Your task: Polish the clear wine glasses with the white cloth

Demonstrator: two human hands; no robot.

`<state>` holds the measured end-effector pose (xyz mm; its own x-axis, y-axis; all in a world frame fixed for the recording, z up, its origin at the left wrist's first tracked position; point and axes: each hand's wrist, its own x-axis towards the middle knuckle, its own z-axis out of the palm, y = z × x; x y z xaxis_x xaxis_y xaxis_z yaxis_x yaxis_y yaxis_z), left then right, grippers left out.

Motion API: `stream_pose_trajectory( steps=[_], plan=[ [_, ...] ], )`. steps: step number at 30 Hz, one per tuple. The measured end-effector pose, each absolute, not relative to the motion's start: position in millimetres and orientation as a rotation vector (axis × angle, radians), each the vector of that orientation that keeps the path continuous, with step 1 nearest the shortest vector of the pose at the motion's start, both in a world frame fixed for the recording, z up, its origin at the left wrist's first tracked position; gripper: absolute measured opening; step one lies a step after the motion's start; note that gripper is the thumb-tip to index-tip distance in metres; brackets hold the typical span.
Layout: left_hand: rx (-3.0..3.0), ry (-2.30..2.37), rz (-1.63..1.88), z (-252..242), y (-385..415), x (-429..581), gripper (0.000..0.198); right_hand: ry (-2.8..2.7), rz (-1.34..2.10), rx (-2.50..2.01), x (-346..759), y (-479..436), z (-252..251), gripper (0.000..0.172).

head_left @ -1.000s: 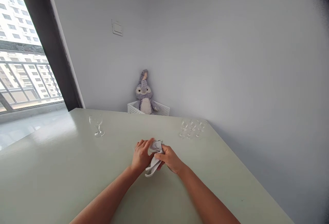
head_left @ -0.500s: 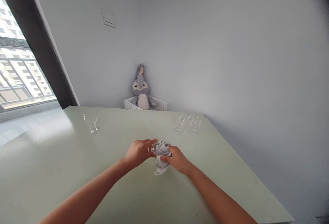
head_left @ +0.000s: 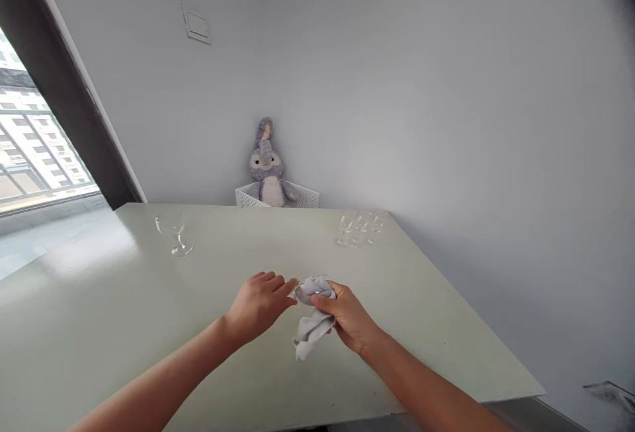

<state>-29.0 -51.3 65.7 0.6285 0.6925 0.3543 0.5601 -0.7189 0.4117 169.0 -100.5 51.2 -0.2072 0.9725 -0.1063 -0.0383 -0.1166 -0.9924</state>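
Note:
A light grey cloth (head_left: 310, 329) is bunched around and inside a small clear glass (head_left: 297, 294) above the middle of the table. My right hand (head_left: 350, 316) is closed on the cloth and the wrapped glass, with the thumb on top and one end of the cloth hanging down. My left hand (head_left: 260, 305) has its thumb and fingertips around the glass's left end. Most of that glass is hidden by cloth and fingers.
On the pale green table (head_left: 223, 386), a larger stemmed glass (head_left: 176, 233) stands at the back left. Several small stemmed glasses (head_left: 361, 227) stand together at the back right. Behind the table, a plush toy (head_left: 268, 171) sits in a white perforated basket (head_left: 310, 199).
The right hand has turned the cloth and glass, and the hanging cloth end has swung lower. The left hand's fingers have shifted at the glass's end. The camera view has moved slightly.

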Motion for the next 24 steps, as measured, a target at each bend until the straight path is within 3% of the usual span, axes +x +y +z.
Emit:
stream_pose_trajectory(
  steps=[2, 5, 7, 13, 16, 20, 24],
  plan=[
    [2.356, 0.995, 0.647, 64.6, -52.2, -32.3, 0.032, -1.492, 1.359, -1.140, 169.3, -105.4, 56.4, 0.027],
    [1.801, 0.748, 0.334, 60.2, -47.5, -40.2, 0.034, -2.075, 0.930, -1.047, 177.8, -107.6, 62.1, 0.013],
    [1.494, 0.594, 0.215, 55.3, -44.1, -44.6, 0.036, -2.348, 0.576, -0.958, 188.1, -103.1, 62.6, 0.017],
    [1.046, 0.695, 0.466, 46.1, -34.7, -54.7, 0.031, -2.088, 0.041, -1.196, 213.4, -93.6, 71.6, 0.035],
    [1.110, 0.855, 0.589, 46.8, -32.3, -53.5, 0.029, -2.088, -0.096, -1.295, 203.0, -105.5, 83.9, 0.036],
    [1.611, 1.113, 0.620, 46.8, -43.4, -38.8, 0.021, -2.460, -0.149, -1.118, 165.9, -110.3, 88.2, 0.042],
    [2.264, 1.353, 0.753, 44.5, -60.4, -31.1, 0.019, -2.384, 0.104, -1.073, 142.2, -80.7, 82.8, 0.035]
  ],
)
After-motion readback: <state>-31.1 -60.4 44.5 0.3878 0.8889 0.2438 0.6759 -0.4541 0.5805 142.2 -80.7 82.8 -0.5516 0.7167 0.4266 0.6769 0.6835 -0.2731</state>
